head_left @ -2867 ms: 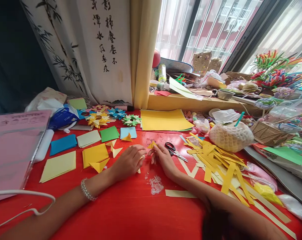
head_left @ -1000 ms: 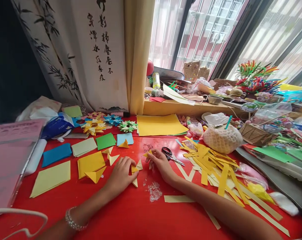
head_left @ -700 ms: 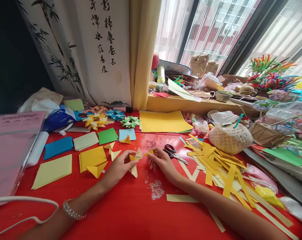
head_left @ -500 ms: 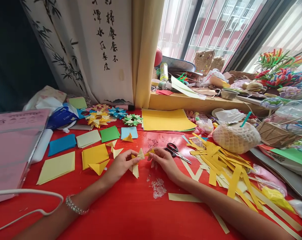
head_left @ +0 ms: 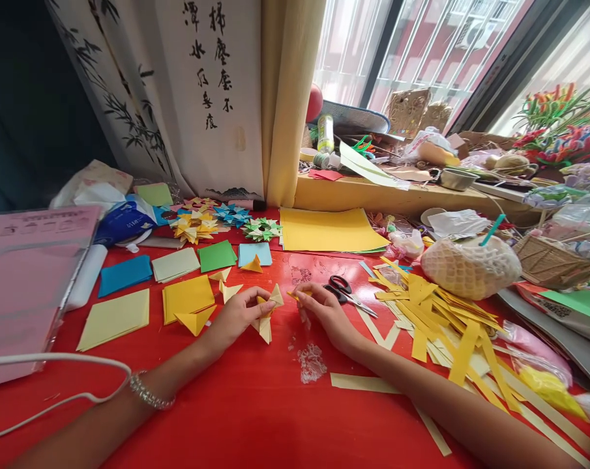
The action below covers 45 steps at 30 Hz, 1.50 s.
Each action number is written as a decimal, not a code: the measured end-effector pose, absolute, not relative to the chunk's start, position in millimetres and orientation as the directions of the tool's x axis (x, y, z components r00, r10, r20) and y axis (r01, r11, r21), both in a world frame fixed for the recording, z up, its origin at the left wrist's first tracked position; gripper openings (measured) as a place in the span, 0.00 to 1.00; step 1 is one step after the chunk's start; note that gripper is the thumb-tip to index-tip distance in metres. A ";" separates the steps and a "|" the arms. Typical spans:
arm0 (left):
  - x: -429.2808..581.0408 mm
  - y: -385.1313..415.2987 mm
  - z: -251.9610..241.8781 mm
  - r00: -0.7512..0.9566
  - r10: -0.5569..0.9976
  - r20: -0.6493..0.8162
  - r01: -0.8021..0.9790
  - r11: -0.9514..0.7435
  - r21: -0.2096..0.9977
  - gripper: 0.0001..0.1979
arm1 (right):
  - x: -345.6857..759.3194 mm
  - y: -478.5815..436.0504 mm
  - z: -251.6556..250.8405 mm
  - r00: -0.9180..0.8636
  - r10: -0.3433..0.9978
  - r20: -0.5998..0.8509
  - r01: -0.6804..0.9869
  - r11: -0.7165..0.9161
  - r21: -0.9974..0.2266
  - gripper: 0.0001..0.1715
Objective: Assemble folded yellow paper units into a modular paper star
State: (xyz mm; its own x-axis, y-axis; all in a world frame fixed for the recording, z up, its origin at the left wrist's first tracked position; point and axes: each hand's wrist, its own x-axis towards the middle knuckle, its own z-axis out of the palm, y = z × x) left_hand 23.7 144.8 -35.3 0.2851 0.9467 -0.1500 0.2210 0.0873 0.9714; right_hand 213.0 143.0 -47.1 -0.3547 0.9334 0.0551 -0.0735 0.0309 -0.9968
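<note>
Between the thumb and fingers of my left hand (head_left: pixel 240 314) is a partly joined origami piece (head_left: pixel 264 326) of cream and yellow folded paper, its cream points sticking up and down. My right hand (head_left: pixel 326 316) pinches a small yellow folded paper piece (head_left: pixel 293 296), mostly hidden by the fingers. A gap separates the two pieces. Left of my left hand lie a yellow folded triangle (head_left: pixel 195 322) and cream folded pieces (head_left: pixel 230 291). Black-handled scissors (head_left: pixel 349 295) rest just beyond my right hand.
Stacks of yellow (head_left: pixel 187 298), cream (head_left: pixel 113 318), blue (head_left: pixel 124 275) and green paper (head_left: pixel 217 256) lie at left. Finished paper rings (head_left: pixel 195 226) sit behind them. Cut paper strips (head_left: pixel 436 312) pile up at right, near a netted fruit (head_left: pixel 471 267). A white cable (head_left: pixel 99 361) loops at left.
My right hand has drawn slightly away to the right with the yellow piece, so the two pieces are apart now. My left hand keeps its hold. The view has shifted a little.
</note>
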 end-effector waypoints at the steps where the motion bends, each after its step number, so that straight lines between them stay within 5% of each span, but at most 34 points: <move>1: 23.7 144.8 -35.2 0.287 0.946 -0.147 0.210 0.088 0.974 0.15 | 213.1 142.4 -47.3 -0.346 0.936 0.063 -0.055 0.046 -0.997 0.14; 45: 23.7 144.1 -37.0 0.305 0.936 -0.176 0.209 0.114 0.971 0.16 | 211.6 140.1 -47.1 -0.312 0.948 0.061 0.026 0.073 -0.997 0.14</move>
